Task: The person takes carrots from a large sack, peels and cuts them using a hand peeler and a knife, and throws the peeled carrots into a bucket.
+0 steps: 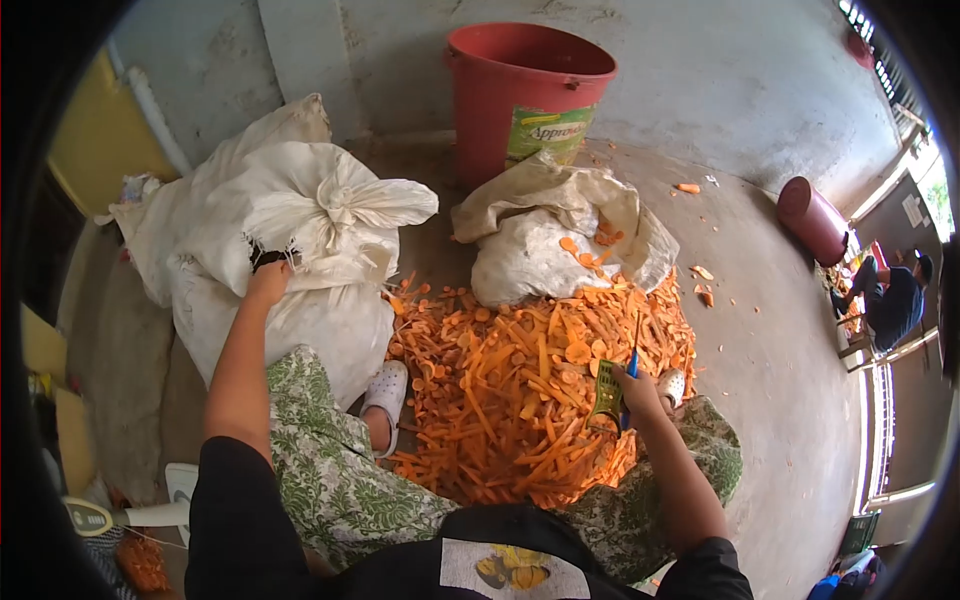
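Note:
My left hand [268, 282] reaches to the side of a stuffed white woven sack [290, 215]. Its fingers look closed by a small dark patch there, and what they hold, if anything, is hidden. My right hand [640, 388] grips a knife [635, 362] with a blue handle, its blade pointing up. A flat green slotted grater [606, 390] is in the same hand. Both tools are above a large heap of cut carrots [500, 400], strips and round slices, lying between my legs.
A second white sack [520, 260] lies half open behind the heap, carrot slices on it. Beyond stands a tall red bucket [490, 110] near the wall. A dark red bin [812, 220] lies tipped at right, near a seated person [893, 305]. Carrot scraps dot the concrete floor [770, 400].

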Available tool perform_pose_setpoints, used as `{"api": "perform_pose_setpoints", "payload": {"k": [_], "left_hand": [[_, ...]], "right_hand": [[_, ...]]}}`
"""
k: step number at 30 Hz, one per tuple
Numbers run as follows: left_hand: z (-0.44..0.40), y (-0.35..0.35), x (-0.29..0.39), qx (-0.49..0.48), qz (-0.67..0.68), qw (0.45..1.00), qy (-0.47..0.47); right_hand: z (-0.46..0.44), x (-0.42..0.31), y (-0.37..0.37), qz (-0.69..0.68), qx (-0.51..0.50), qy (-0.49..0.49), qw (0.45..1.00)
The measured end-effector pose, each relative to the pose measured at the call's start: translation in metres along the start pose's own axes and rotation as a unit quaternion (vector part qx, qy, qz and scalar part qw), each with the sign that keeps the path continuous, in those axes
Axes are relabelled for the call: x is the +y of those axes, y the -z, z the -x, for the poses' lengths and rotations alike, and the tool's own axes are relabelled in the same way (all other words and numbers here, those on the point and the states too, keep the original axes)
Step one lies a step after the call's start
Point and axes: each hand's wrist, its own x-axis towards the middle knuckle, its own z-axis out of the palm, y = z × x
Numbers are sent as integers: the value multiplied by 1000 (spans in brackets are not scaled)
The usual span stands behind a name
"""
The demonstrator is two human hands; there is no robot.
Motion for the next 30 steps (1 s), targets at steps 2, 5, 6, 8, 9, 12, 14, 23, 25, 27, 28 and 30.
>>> {"api": "perform_pose_setpoints", "payload": {"k": [2,5,6,8,9,12,14,23,25,27,28,30], "left_hand": [[-2,-7,-13,20,-46,999,20],[-28,-7,-59,3,277,961,11],[-28,-5,-66,0,278,961,12],[-26,2,-79,-7,584,782,218],[-37,-9,-97,36,601,759,247],[-50,-12,-101,110,236,939,223],[-60,-18,-100,97,125,969,192],[-90,-54,-111,-32,-150,980,124],[-93,-55,-116,-50,-132,980,143],[-96,-55,-119,-57,-118,980,150],[-98,-55,-122,-60,-108,980,156],[-98,-58,-128,-62,-97,979,167]], "right_hand": [[-6,9,-2,275,57,129,951],[42,-10,9,410,128,201,880],[50,-12,23,430,157,219,861],[73,-16,55,378,175,365,832],[82,-18,63,273,229,381,853],[80,-16,92,-20,327,394,859],[60,-5,122,-175,344,370,845],[29,-22,116,-114,355,301,878],[19,-16,123,-65,367,317,872],[15,-14,124,-17,381,331,863],[16,-16,123,-15,377,325,867],[17,-21,120,-11,370,317,873]]}}
